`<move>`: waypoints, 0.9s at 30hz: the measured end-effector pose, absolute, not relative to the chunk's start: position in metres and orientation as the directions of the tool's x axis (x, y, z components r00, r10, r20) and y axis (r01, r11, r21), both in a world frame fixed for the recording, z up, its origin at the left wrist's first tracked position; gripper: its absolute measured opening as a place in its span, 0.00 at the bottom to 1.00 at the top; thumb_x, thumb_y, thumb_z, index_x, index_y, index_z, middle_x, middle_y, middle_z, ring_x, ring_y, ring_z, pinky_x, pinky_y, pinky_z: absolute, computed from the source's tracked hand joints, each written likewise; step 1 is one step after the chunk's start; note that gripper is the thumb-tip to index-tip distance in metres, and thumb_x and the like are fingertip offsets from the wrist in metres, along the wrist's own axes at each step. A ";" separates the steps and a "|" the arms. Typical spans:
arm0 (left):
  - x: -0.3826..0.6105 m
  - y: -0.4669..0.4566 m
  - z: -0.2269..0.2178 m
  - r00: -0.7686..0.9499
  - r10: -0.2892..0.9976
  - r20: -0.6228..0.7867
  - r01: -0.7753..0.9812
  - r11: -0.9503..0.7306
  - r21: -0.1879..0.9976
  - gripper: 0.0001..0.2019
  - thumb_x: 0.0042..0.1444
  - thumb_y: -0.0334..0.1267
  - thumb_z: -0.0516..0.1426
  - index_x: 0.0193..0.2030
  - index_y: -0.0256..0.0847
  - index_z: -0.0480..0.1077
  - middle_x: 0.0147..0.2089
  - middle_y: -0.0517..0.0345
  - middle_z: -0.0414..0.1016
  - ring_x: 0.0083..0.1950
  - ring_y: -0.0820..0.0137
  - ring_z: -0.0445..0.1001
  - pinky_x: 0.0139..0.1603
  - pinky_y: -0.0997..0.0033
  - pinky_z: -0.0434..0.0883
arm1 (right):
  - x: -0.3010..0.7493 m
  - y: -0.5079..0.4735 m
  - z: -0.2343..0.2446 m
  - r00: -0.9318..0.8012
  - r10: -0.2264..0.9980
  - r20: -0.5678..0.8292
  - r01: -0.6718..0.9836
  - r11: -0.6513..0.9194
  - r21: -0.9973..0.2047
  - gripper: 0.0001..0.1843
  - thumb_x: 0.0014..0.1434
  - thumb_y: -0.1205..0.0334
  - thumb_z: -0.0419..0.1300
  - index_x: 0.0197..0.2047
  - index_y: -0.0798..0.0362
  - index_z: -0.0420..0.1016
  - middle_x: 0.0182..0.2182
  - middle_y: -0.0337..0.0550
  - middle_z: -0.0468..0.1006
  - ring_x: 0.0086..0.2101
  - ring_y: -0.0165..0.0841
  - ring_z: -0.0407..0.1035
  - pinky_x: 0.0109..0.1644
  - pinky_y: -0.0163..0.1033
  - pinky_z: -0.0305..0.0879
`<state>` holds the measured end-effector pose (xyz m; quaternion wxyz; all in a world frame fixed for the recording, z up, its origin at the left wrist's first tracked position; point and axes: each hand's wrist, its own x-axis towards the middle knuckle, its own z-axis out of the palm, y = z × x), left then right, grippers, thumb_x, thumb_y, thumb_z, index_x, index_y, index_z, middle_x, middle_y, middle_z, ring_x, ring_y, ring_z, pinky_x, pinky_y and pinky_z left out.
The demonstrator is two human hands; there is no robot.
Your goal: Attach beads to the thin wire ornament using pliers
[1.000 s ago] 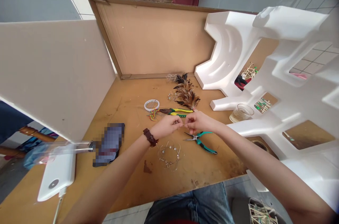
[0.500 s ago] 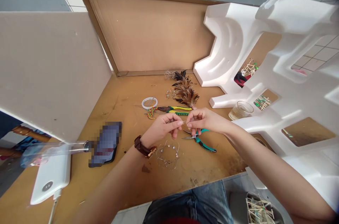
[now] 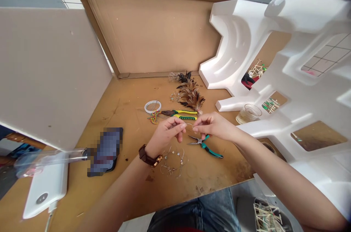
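Between my hands runs a thin pale wire (image 3: 189,124), pinched at both ends. My left hand (image 3: 170,129), with a dark watch on the wrist, grips its left end with thumb and forefinger. The other end sits in the closed fingertips of my right hand (image 3: 207,126). Below them on the table lies a loop of wire with small beads (image 3: 173,162). Teal-handled long-nose pliers (image 3: 205,147) rest just under my right hand. Behind my hands are yellow-and-green pliers (image 3: 181,114), a white ring-shaped roll (image 3: 153,107) and colourful threads (image 3: 155,116).
A bundle of brown feathers (image 3: 190,93) lies farther back. At left are a phone (image 3: 106,151), a clear tube (image 3: 63,154) and a white power bank (image 3: 46,188). White foam packing (image 3: 236,42) stands at right beside a glass (image 3: 248,114). Cardboard (image 3: 153,34) walls the back.
My hands have moved slightly apart, and more of the wire shows between them. The view has shifted a little. Things on the table lie as before.
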<state>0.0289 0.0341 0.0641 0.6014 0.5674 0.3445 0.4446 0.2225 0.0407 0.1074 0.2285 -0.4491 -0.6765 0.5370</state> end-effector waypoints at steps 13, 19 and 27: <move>0.035 0.036 0.061 0.378 0.925 0.043 -0.183 0.030 0.983 0.09 0.50 0.41 0.59 0.30 0.38 0.66 0.24 0.66 0.67 0.17 0.83 0.59 0.19 0.80 0.57 | 0.225 0.039 0.101 -0.534 0.838 -0.111 0.301 0.065 -0.951 0.11 0.50 0.55 0.61 0.31 0.55 0.72 0.19 0.33 0.66 0.20 0.23 0.59 0.23 0.31 0.60; 0.045 0.046 0.076 0.321 0.941 0.106 -0.045 -0.097 0.994 0.09 0.45 0.41 0.62 0.27 0.37 0.70 0.24 0.63 0.69 0.21 0.79 0.60 0.21 0.79 0.57 | 0.223 0.040 0.105 -0.442 0.895 -0.066 0.288 0.072 -0.955 0.13 0.48 0.54 0.62 0.30 0.56 0.74 0.19 0.33 0.67 0.18 0.23 0.62 0.22 0.29 0.59; 0.054 0.052 0.067 0.360 0.923 0.135 -0.043 -0.128 0.991 0.09 0.46 0.41 0.61 0.27 0.37 0.69 0.23 0.64 0.66 0.23 0.78 0.61 0.24 0.77 0.57 | 0.230 0.042 0.107 -0.403 0.900 -0.168 0.437 0.028 -0.899 0.16 0.49 0.50 0.59 0.29 0.57 0.72 0.18 0.35 0.68 0.19 0.26 0.65 0.21 0.30 0.58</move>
